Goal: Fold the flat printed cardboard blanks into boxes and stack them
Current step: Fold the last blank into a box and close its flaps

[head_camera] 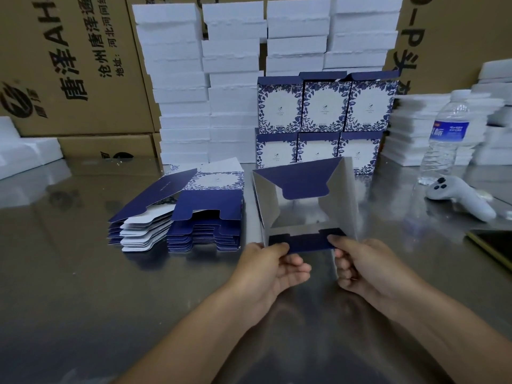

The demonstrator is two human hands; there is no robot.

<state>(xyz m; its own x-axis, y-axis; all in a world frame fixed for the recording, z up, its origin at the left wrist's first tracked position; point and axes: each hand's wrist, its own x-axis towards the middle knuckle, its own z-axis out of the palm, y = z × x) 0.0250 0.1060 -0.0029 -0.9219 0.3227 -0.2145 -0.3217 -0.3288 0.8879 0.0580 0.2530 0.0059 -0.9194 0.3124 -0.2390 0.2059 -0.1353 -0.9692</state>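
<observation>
The half-formed box (342, 195) was in the middle of the steel counter (110, 273), just ahead of the person, opened into a square tube with its mouth towards them. Its inner walls were plain silvery grey. A navy tongue-shaped flap (299, 178) hung down across the far opening, and a second navy flap (307, 242) with notched corners lay along the near bottom edge.

The left hand (273, 268) pinched that near flap at its left end, thumb on top and the other fingers (293, 261) curled beneath. The right hand (368, 268) pinched the right end the same way.

To the left, near the box but apart from it, sat a stack of flat blanks (205, 214), navy with white tabs, and the top one showed a blue leaf border round a pale panel. Behind, the finished boxes (324, 106) stood in two rows of three, one row upon the other, each with a blue floral wreath on white.

White foam stacks (232, 106) rose at the back against brown cartons (69, 65). At the right were a water bottle (446, 134), a pale controller (457, 198) and a dark phone (493, 245).
</observation>
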